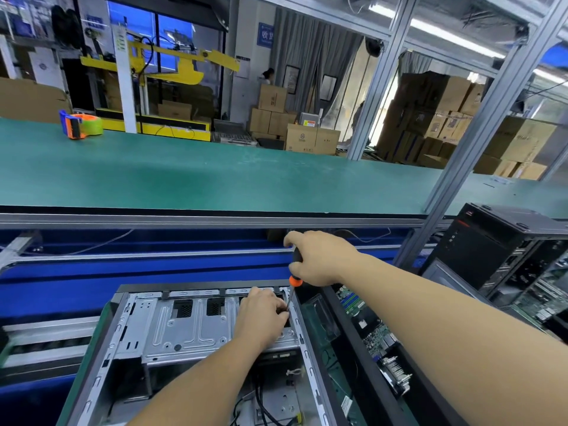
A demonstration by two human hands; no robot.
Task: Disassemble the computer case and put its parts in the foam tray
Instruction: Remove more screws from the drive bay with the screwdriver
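A long green-matted workbench shelf (246, 176) is seen running across the view, framed by grey aluminium posts (479, 142); below it a blue conveyor belt (123, 272) is seen. Behind the bench a warehouse room is shown, filled with stacked brown cardboard boxes (445, 124), a yellow machine frame (172, 63) and grey curtains. An orange and blue tape dispenser with a green roll (82, 125) is placed on the far left of the shelf.

The open grey sheet-metal computer case (190, 330) is laid on its side at the bottom centre, its open face turned upward. Its long axis is directed away from the person, tilted slightly to the right, with the drive-bay end farthest away. Loose black cables (261, 395) are seen inside the near part. Just beside it on the right, a black tray holding green circuit boards (368, 327) is set. A black upright tower computer (491, 253) is stood further right.

The black and orange-handled screwdriver (295, 272) is gripped by the right hand (319, 259), fingers curled round its handle, the shaft pointed down at the case's far right corner. The left hand (264, 315) is rested on the drive cage, its fingertips pinched at the lower shaft near the tip. Part of the drive cage is hidden by both forearms.
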